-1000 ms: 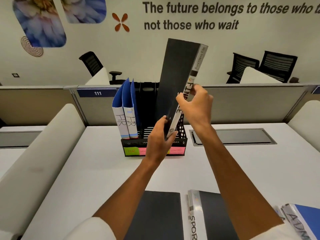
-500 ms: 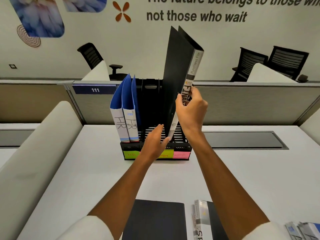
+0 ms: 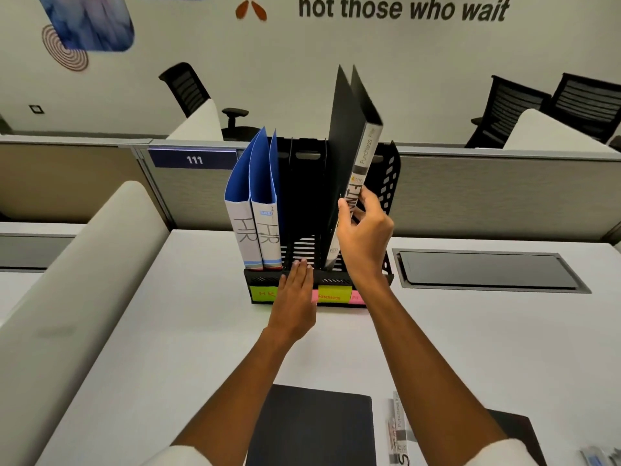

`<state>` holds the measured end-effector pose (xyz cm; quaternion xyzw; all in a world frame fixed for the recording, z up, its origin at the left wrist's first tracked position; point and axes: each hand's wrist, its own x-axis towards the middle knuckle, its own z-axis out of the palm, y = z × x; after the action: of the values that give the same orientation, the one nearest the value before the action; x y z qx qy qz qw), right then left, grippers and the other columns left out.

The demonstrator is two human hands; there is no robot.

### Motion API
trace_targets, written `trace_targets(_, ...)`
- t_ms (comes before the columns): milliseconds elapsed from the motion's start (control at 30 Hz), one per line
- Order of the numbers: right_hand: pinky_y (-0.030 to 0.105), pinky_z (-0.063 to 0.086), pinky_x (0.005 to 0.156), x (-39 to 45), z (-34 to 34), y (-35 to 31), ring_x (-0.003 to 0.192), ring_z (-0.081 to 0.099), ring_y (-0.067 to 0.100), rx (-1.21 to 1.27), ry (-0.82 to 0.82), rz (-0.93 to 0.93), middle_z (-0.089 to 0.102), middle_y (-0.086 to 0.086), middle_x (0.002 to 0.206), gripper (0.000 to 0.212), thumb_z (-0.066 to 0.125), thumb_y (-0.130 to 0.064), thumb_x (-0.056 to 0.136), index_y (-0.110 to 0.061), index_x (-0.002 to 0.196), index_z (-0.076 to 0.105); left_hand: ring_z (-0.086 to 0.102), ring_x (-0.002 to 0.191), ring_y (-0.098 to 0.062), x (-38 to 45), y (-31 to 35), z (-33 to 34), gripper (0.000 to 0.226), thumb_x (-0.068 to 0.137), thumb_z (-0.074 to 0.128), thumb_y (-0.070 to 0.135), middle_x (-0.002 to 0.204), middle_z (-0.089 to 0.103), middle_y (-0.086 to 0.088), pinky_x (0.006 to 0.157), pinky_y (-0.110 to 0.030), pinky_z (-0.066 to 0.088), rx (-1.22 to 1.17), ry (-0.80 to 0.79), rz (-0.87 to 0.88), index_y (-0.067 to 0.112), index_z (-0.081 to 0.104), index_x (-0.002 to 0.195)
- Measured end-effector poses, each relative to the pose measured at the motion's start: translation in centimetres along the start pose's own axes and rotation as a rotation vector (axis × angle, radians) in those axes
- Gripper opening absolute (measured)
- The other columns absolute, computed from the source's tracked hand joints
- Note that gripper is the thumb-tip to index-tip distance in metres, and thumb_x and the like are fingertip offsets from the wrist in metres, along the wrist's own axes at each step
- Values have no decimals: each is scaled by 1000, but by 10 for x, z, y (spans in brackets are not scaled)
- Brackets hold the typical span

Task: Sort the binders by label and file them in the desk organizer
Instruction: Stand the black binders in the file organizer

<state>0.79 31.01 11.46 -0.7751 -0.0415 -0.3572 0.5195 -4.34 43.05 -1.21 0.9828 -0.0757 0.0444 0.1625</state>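
The right hand [image 3: 364, 227], at centre frame, pinches the spine of the black binder [image 3: 349, 146] marked FINANCE between thumb and curled fingers. The binder stands nearly upright, its lower edge already inside the desk organizer [image 3: 389, 183], above the yellow FINANCE tag [image 3: 334, 292]; this grip likely keeps the label readable while steering.

The left hand [image 3: 297, 290] lies flat with straight fingers against the organizer's front lip, holding nothing, probably to brace the rack against sliding.

Two blue HR binders [image 3: 257, 210] occupy the leftmost slot, left of centre. More binders [image 3: 312, 425] lie on the desk [image 3: 168, 331] at the bottom, unfiled.
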Motion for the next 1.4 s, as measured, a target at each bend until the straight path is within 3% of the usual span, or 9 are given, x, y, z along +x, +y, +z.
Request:
trace_targets(233, 30, 59, 84, -35, 18, 36, 108, 65, 13, -60, -151, 98, 65, 7, 124, 43, 64, -21, 93, -8, 133, 53, -16, 148, -19, 1, -4, 1, 78, 97, 50, 14, 161, -13, -4, 121, -39, 0, -2, -31, -3, 12, -4, 154)
trace_targets(433, 28, 58, 84, -46, 17, 48, 107, 65, 12, -167, -206, 96, 66, 1, 123, 47, 64, -29, 93, -15, 136, 51, -16, 148, -18, 4, -14, -8, 78, 95, 51, 8, 162, -12, -2, 122, -43, 13, -124, -130, 36, 11, -1, 154)
trace_targets(533, 26, 53, 89, -57, 7, 55, 113, 62, 14, -198, -279, 105, 62, 2, 130, 55, 64, -30, 92, -15, 142, 46, -16, 147, -17, -6, -17, -7, 79, 95, 53, 13, 161, -14, -1, 121, -43, 13, -165, -117, 13, 11, 0, 154)
trace_targets(633, 21, 42, 94, -76, -6, 62, 126, 53, 18, -221, -354, 134, 54, 5, 140, 60, 64, -29, 92, -14, 145, 40, -18, 147, -15, -24, -16, -1, 83, 96, 56, 29, 160, -18, 0, 122, -33, 3, -217, -45, -3, 12, -2, 154)
trace_targets(733, 22, 35, 101, -99, -21, 68, 135, 43, 19, -250, -422, 163, 47, 4, 147, 63, 64, -29, 92, -15, 147, 37, -20, 146, -13, -46, -16, 5, 86, 95, 54, 41, 158, -23, 3, 117, -27, -1, -247, -48, -50, 16, -4, 154)
trace_targets(867, 29, 35, 108, -134, -41, 73, 139, 38, 19, -317, -528, 141, 41, 2, 151, 66, 62, -35, 92, -20, 149, 32, -17, 148, -17, -78, -19, 11, 87, 96, 49, 48, 159, -22, 1, 121, -34, 3, -210, -123, -122, 16, -7, 154)
trace_targets(1133, 32, 28, 114, -202, -76, 66, 145, 26, 16, -450, -690, 212, 25, -3, 159, 64, 51, -49, 94, -28, 150, 28, -13, 148, -19, -140, -21, 24, 82, 97, 45, 48, 161, -16, -1, 120, -38, 6, -239, -190, -263, 21, -8, 153)
trace_targets(1400, 33, 23, 116, -265, -102, 49, 146, 20, 15, -441, -738, 301, 20, -6, 160, 60, 52, -46, 95, -31, 149, 30, -10, 149, -22, -193, -23, 23, 79, 98, 46, 44, 162, -12, -4, 119, -37, 7, -316, -169, -366, 21, -4, 154)
